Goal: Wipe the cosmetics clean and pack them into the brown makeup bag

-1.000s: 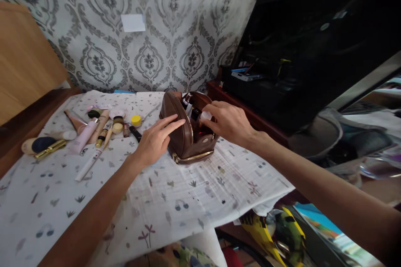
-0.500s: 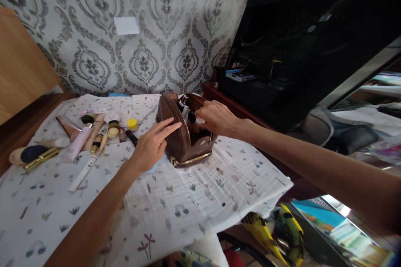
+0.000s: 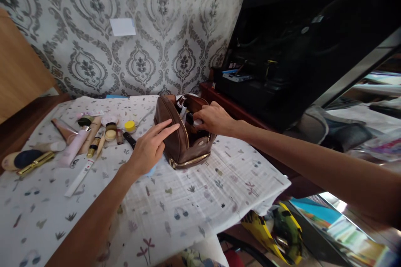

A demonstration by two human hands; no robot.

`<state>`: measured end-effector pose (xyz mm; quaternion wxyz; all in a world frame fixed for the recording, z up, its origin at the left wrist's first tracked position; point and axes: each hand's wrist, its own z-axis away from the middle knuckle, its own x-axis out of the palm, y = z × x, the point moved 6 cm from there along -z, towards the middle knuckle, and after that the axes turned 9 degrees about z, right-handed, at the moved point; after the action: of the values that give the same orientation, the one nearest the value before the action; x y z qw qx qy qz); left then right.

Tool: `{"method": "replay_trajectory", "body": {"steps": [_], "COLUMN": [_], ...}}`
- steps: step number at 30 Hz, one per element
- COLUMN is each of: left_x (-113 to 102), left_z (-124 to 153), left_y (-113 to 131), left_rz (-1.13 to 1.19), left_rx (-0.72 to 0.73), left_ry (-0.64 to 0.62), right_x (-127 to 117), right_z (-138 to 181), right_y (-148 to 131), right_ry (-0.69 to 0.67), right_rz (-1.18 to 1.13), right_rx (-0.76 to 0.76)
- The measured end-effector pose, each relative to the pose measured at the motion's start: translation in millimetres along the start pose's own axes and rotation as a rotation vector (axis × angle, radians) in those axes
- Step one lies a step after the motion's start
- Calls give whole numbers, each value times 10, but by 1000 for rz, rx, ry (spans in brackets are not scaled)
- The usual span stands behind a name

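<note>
A brown leather cosmetic bag (image 3: 173,133) stands unzipped on a printed white cloth (image 3: 184,221). My left hand (image 3: 147,148) lies against the bag's left side, its fingers stretched out over the leather. At the bag's mouth, my right hand (image 3: 214,120) is closed, fingers bent down, around a small whitish item (image 3: 197,122) whose kind I cannot make out. Inside the opening, a silvery-capped item (image 3: 181,102) and some dark things show. The rest of the contents is hidden by shadow and by my right hand.
Left of the bag lie a yellow-lidded jar (image 3: 129,126), a pink tube (image 3: 75,144), a white pen-like tube (image 3: 79,178), a gold clip (image 3: 36,163) and several other cosmetics. A big black appliance (image 3: 297,50) stands at right. Patterned wallpaper (image 3: 140,62) rises behind.
The whole view has shifted slightly, so things sit a little further left. My right hand has stayed at the bag's opening and my left hand against its side.
</note>
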<state>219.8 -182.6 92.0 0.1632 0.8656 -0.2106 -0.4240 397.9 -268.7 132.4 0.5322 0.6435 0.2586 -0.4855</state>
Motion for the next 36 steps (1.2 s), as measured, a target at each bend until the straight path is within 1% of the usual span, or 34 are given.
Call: {"method": "replay_trajectory", "body": {"steps": [4,11,20,23,27,31,36], "left_x": [-3,-8,-12,-13,-6,3,3], "left_z": [0,-1,12,19,19,18,20], "left_y": [3,2,11,12,3,-5,-1], "left_rz": [5,15,5,11,17,20,15], "left_rx": [-30,-51,-77,-65,-50,-65,-81], "left_ry": [-18,-29,-61,-46,-26,-35,-57], "right_x": [-37,-146,-55,-68,-86,-33,27], "right_z": [11,13,-83,-73,-17,-15,-36], "right_y": [-17,-37,-203,-163,-31,49,108], "right_ry": [-3,-62,-31,-38,-16,-10,-11], "right_rz": [40,134,143,128,35,-37,-74], "right_rx": [-34,-116,-232,-205,-144,-119,-112]}}
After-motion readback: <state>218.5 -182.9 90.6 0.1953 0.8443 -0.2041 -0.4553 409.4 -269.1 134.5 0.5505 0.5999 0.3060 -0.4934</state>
